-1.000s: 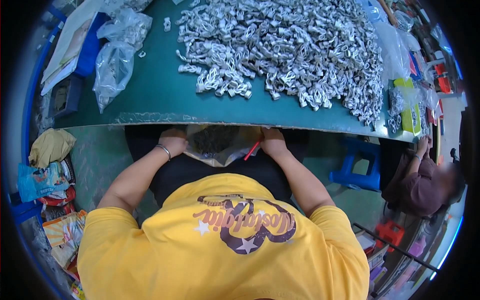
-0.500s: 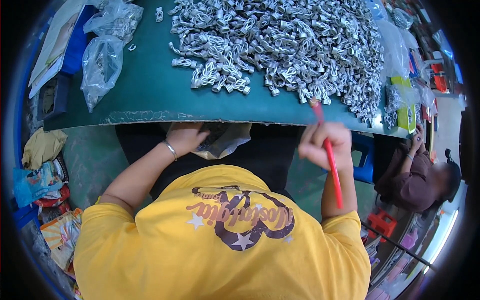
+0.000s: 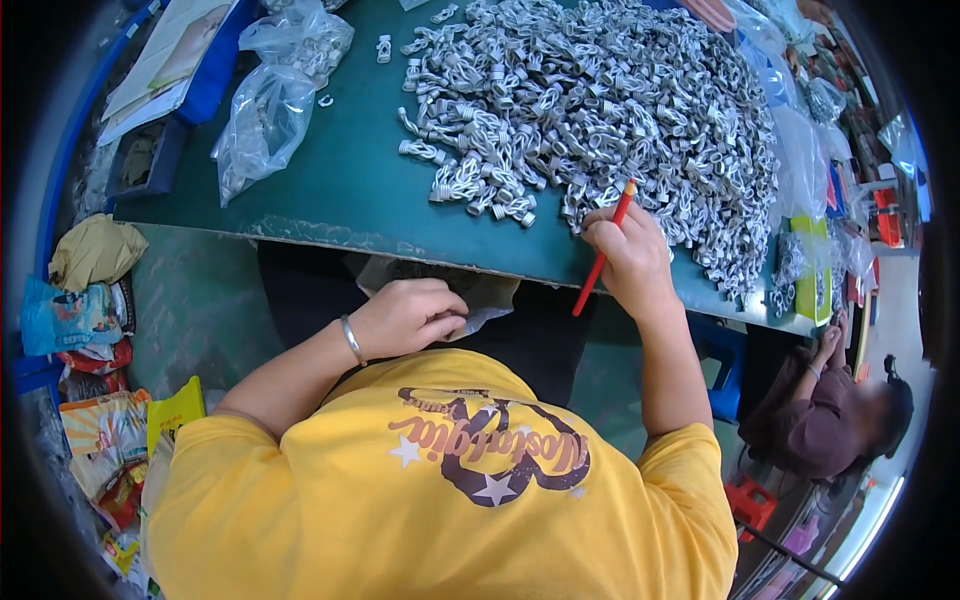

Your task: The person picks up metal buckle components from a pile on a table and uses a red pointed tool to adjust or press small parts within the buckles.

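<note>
My right hand (image 3: 632,255) is at the near edge of a heap of small grey-white looped pieces with ribbed ends (image 3: 600,110). It grips a red pencil (image 3: 603,250), slanted with its pale tip up toward the heap; the fingertips beyond it are partly hidden by the hand. Below the table edge, my left hand (image 3: 410,318), with a silver bangle at the wrist, is curled with thumb and forefinger close together. It lies against the near side of a clear plastic bag (image 3: 490,297) on my lap, which has dark contents. What those fingers hold is hidden.
The heap lies on a green table (image 3: 360,190). Clear bags of pieces (image 3: 265,125) and a dark bin (image 3: 147,157) stand at the left. A yellow-green tray (image 3: 812,270) is at the right, near a seated co-worker (image 3: 815,410). Packages (image 3: 105,430) fill the left floor.
My right hand has moved forward from the table edge to the heap, still holding the red pencil. My left hand has drawn back toward me along the bag. The view has shifted.
</note>
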Demonstrator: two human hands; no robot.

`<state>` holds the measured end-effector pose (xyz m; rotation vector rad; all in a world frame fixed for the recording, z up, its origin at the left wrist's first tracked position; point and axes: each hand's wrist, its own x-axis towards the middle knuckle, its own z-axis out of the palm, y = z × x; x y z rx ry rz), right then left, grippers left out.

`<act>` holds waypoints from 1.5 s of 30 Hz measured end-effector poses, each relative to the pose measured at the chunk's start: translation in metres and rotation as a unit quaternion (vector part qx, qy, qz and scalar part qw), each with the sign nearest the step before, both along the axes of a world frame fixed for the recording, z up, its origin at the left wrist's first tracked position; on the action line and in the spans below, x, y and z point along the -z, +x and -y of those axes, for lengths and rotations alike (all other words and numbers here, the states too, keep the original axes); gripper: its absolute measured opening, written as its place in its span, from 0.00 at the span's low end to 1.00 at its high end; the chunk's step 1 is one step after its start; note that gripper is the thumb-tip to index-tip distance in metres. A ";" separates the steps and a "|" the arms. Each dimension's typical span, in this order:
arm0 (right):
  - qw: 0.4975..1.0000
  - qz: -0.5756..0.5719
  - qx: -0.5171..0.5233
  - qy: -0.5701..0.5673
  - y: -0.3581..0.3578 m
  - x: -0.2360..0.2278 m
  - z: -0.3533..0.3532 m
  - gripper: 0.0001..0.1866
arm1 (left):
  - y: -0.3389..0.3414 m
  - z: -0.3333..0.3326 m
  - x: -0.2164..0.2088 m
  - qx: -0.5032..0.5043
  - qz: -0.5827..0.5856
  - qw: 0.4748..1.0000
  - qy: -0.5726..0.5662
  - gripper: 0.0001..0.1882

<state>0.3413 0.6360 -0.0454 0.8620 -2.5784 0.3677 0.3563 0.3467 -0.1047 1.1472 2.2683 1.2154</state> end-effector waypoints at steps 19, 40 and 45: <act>0.958 0.066 0.047 -0.274 0.008 0.010 0.010 0.12 | -0.003 -0.028 -0.038 -0.075 0.153 0.972 0.164 0.16; 0.818 0.139 -0.037 -0.558 0.010 0.043 0.109 0.12 | -0.061 0.050 -0.036 -0.425 -0.257 0.868 -0.013 0.09; 0.706 0.109 -0.011 -0.700 0.008 0.020 0.078 0.07 | -0.054 0.046 -0.038 -0.434 -0.290 0.842 0.135 0.11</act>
